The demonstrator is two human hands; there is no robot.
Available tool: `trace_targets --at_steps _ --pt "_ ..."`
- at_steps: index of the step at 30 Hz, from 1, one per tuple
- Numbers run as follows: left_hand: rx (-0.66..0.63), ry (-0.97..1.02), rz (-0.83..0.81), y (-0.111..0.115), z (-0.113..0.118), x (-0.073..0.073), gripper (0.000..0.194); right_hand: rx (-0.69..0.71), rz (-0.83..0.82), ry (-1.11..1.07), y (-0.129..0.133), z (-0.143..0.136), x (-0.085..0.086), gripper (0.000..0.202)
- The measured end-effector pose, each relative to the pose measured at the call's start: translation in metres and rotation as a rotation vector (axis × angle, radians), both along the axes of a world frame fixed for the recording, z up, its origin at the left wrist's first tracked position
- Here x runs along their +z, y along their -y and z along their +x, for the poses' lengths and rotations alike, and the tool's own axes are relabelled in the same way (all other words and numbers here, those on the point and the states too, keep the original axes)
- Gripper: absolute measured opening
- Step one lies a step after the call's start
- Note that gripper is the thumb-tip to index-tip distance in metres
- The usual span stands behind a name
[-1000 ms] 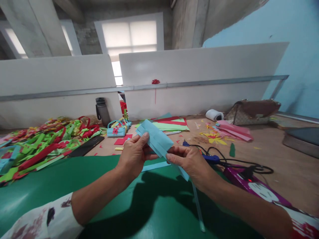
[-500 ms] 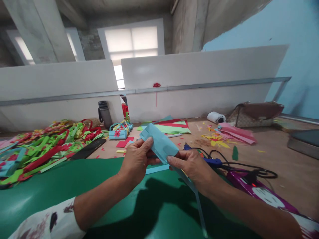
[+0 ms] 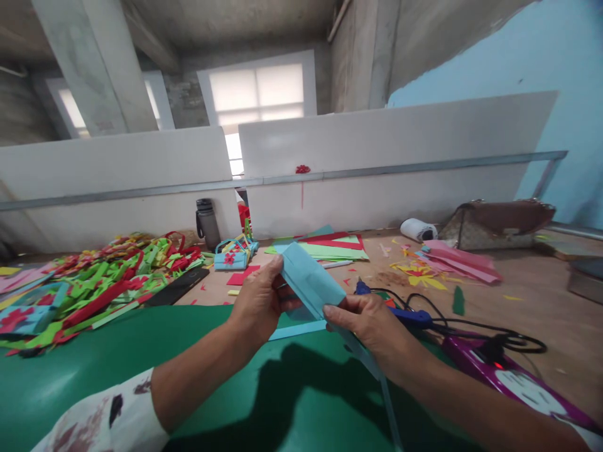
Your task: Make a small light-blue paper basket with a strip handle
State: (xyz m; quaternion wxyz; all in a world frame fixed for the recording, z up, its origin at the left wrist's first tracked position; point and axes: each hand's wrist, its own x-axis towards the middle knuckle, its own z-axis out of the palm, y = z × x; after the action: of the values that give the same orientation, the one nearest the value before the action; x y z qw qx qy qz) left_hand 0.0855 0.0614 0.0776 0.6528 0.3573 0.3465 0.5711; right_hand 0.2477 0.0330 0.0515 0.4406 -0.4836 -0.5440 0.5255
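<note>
Both hands hold a folded piece of light blue felt [image 3: 311, 279] above a green surface [image 3: 202, 351]. My left hand [image 3: 261, 292] pinches its left edge, thumb on top and fingers beneath. At its lower right corner, my right hand [image 3: 360, 317] grips it between thumb and fingers. A pale strip [image 3: 389, 408] hangs down under my right wrist. Below the felt, a narrow light blue strip [image 3: 299, 330] lies on the green surface. Just beyond my right hand is a blue glue gun [image 3: 412, 318], partly hidden by that hand.
A heap of green and red felt strips [image 3: 117, 276] lies left, beside a black phone [image 3: 179, 287]. Small blue felt bags [image 3: 232, 256] and a grey bottle [image 3: 207, 225] stand behind. Rightward are cables, a purple power strip [image 3: 522, 383], pink felt [image 3: 464, 260] and a handbag [image 3: 504, 226].
The view has shifted slightly, so everything sits a little lower and further right. Both hands keep hold of the blue felt; my left fingers have moved slightly at its edge.
</note>
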Motion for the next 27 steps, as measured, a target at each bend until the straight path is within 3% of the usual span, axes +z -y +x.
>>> trace_targets --at_steps 11,17,27 --pt "-0.005 0.004 0.029 0.003 0.004 -0.002 0.018 -0.029 0.018 0.015 0.002 -0.003 0.001 0.019" --pt "-0.089 -0.107 0.023 0.007 0.007 -0.017 0.026 0.02 0.008 -0.053 0.0 -0.001 -0.003 0.018" --pt "-0.075 -0.39 0.054 0.015 0.013 -0.031 0.032 0.032 0.08 0.036 -0.003 0.003 -0.002 0.017"
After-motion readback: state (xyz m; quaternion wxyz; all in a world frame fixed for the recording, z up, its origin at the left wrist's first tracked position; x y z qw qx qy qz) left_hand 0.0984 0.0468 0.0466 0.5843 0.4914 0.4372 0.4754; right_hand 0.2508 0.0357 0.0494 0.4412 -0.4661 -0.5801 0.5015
